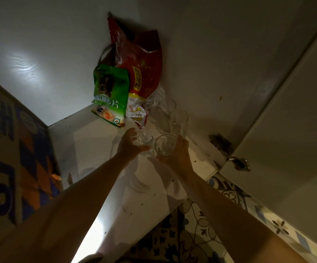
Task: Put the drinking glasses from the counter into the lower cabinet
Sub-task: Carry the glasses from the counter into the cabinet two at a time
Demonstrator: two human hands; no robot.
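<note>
- Inside the lower cabinet, on its white shelf (89,149), two tall glasses (172,118) are already stood just in front of the red bag (140,61), which serves as the landmark here; a green packet (110,95) leans against that bag on its left.
- Nearer the opening than the red bag, a short glass (144,141) is cupped by the left hand (129,147), whose fingers are curled round its side.
- Just to the right of it, a wider glass (165,145) is gripped by the right hand (178,154), with the fingers wrapped under and behind it.
- The two held glasses are nearly touching, so a chip or crack could be caused if they are knocked together while being set down.
- The tall glasses stand close behind the held ones; they could be tipped toward the red bag if struck by a rim or knuckle.
- The cabinet is dim and the glass is clear, so edges may be misjudged and a glass released before it is flat on the shelf.
- The bags lean loosely and might slump onto the glasses if disturbed.
</note>
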